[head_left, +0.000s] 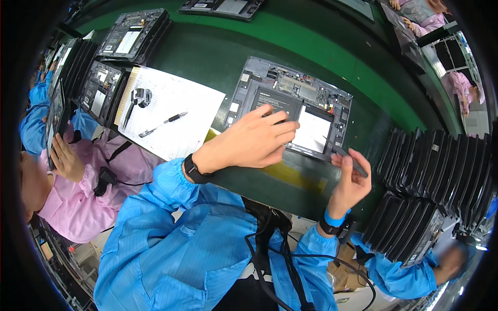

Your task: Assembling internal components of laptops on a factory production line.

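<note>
An opened tablet [324, 88] lies on the green bench in front of me, its circuit board, dark battery [275, 102] and a white rectangular panel [313, 132] exposed. Over the battery and the panel's left edge rests my left hand [259, 137], palm down, fingers bent but apart; its thumb is partly hidden. My right hand [353, 179] is closed round dark tweezers [348, 159] at the tablet's near right corner. Their thin tips reach over the panel's right side. Whether the tips touch anything is too small to tell.
Left of the tablet, a paper sheet [181, 98] carries a pen [163, 124] and a black tool [136, 103]. Stacked opened devices [132, 36] stand at the back left. Dark panels [441, 171] fill racks at right. Co-workers in pink [78, 207] and blue sit close on both sides.
</note>
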Demonstrator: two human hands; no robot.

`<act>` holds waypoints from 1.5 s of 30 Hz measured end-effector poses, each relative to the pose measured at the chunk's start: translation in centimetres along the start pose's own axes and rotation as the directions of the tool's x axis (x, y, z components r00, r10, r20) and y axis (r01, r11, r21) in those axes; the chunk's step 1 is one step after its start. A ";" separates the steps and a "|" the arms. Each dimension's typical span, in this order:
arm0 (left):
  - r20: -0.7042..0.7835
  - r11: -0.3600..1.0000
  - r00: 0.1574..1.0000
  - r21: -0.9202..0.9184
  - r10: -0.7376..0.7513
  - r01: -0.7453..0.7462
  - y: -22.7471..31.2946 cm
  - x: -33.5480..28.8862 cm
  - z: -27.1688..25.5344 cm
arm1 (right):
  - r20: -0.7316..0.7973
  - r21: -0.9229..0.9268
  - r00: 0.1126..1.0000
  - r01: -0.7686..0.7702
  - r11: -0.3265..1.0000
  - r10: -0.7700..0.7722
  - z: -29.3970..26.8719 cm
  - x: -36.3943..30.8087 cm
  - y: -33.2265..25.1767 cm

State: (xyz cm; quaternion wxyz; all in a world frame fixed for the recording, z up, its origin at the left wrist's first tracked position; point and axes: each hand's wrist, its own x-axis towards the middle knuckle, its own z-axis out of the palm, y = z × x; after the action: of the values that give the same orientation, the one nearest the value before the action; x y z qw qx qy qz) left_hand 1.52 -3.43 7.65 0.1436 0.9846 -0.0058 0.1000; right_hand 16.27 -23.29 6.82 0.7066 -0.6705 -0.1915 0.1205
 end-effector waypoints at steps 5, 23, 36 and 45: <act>-0.004 0.991 0.997 -0.106 0.077 -0.077 3.7 -1.8 -1.0 | 0.112 0.111 0.990 0.073 0.991 -0.086 -6.6 -3.2 1.9; 0.040 0.980 0.984 -0.096 -0.173 0.177 10.2 -4.3 8.2 | 0.141 -0.112 0.983 -0.105 0.988 0.120 -5.2 -6.1 5.9; 0.038 0.978 0.983 -0.105 -0.178 0.181 10.1 -4.5 8.1 | 0.140 -0.114 0.982 -0.112 0.987 0.127 -5.1 -6.3 6.1; 0.029 0.977 0.982 -0.096 -0.186 0.188 10.3 -4.3 8.1 | 0.118 -0.313 0.992 -0.010 0.950 0.050 -3.1 -7.8 3.4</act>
State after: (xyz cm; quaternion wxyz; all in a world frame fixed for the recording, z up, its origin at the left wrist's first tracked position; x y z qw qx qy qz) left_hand -1.51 -15.67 2.05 0.2005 0.9734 0.0805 0.0758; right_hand 10.96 -29.19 2.55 0.5765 -0.7677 -0.2417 0.1411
